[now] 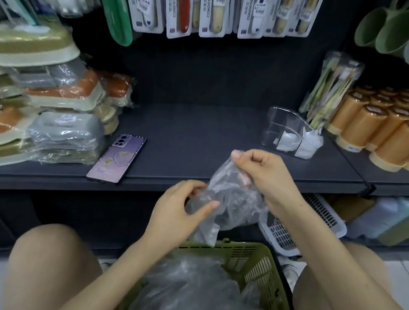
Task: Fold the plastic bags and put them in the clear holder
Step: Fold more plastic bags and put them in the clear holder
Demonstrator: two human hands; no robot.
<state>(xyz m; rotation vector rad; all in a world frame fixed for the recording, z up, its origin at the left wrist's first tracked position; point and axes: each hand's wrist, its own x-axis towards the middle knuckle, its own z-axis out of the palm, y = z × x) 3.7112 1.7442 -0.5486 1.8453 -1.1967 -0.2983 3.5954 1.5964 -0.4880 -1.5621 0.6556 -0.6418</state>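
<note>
A crumpled clear plastic bag (231, 200) hangs in the air in front of the dark shelf edge, above a green basket (258, 261) that holds several more clear bags (191, 290). My right hand (264, 173) pinches the bag's top corner. My left hand (180, 210) pinches its lower left side. The clear holder (280, 127) stands on the shelf to the right, with white folded bags (305, 144) inside it.
A purple phone (117, 158) lies on the dark shelf (188, 133) near its front edge. Stacked wrapped trays (51, 113) fill the left. Orange cups (390, 131) and a toothbrush pack (329, 89) stand at the right. A white basket (305, 221) sits on the lower shelf.
</note>
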